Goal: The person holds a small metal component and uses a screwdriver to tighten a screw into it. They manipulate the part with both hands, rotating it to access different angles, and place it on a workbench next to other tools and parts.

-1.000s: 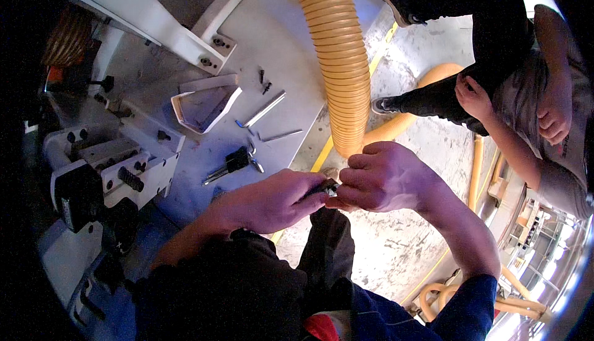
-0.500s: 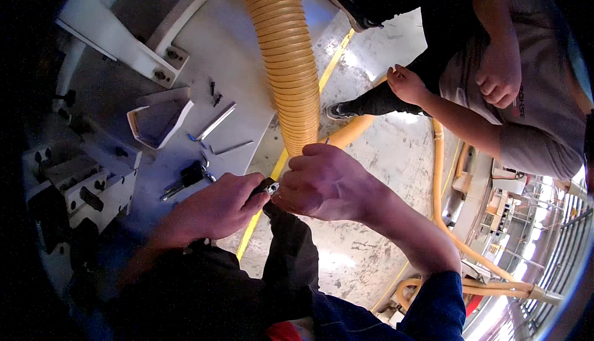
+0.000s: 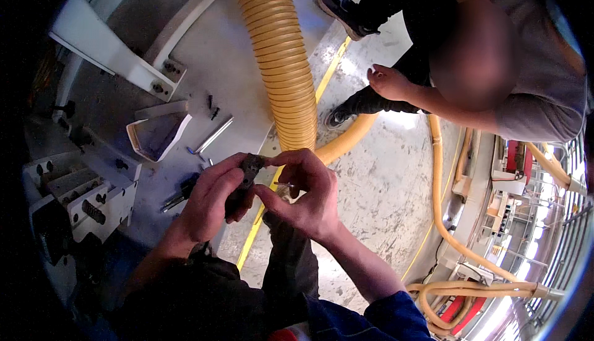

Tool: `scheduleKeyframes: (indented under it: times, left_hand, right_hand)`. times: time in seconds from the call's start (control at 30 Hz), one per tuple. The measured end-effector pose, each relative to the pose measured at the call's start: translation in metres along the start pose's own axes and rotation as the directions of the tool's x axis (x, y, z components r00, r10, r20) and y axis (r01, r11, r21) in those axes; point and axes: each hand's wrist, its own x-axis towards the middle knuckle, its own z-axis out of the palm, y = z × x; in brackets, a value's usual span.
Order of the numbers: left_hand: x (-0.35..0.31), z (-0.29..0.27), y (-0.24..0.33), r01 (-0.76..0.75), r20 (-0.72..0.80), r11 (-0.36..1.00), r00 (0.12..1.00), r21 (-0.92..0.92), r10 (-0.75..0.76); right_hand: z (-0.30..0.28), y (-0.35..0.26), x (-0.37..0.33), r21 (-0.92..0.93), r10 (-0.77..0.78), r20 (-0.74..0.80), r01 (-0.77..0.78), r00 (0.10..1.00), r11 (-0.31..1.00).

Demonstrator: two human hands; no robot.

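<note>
My left hand (image 3: 213, 198) is closed around a small dark metal block (image 3: 250, 166) with holes in its face, held up over the edge of the grey machine table. My right hand (image 3: 309, 195) is beside it, with forefinger and thumb at the block's right side. A thin metal rod (image 3: 283, 184) shows among the right fingers; its exact kind is too small to tell. On the table beyond my left hand lie a silver rod-shaped tool (image 3: 216, 133) and a dark-handled tool (image 3: 176, 200), partly hidden by that hand.
An open angular tray (image 3: 158, 155) and small dark screws (image 3: 212, 109) rest on the grey table (image 3: 229, 62). A thick ribbed yellow hose (image 3: 278, 62) hangs ahead. Machine blocks (image 3: 93, 192) stand at left. Another person (image 3: 532, 106) is at the right, near yellow hoses (image 3: 437, 186).
The block has turned up into view in my left hand. My right hand has opened from a fist into a looser finger grip, and the thin rod has swung down among its fingers.
</note>
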Motion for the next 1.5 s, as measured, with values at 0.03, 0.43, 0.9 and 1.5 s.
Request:
scheduleKeyframes:
  times: [0.03,0.43,0.9,1.5]
  left_hand:
    - [0.000,0.001,-0.003,-0.041,-0.005,0.999,0.999,0.007,0.041]
    - [0.001,0.008,-0.010,-0.154,-0.023,0.981,0.987,0.114,0.158]
    - [-0.002,-0.003,-0.011,-0.126,0.077,0.991,0.989,0.035,0.123]
    - [0.003,0.005,-0.017,-0.169,0.042,0.985,0.985,0.038,0.167]
  right_hand:
    - [0.010,0.004,-0.002,0.066,0.007,-0.088,-0.001,0.996,0.998]
    - [0.035,0.016,-0.013,0.199,0.140,-0.286,-0.084,0.948,0.976]
    - [0.032,0.012,-0.009,0.234,0.056,-0.267,0.009,0.962,0.972]
    - [0.020,0.018,-0.009,0.117,0.067,-0.257,-0.037,0.964,0.992]
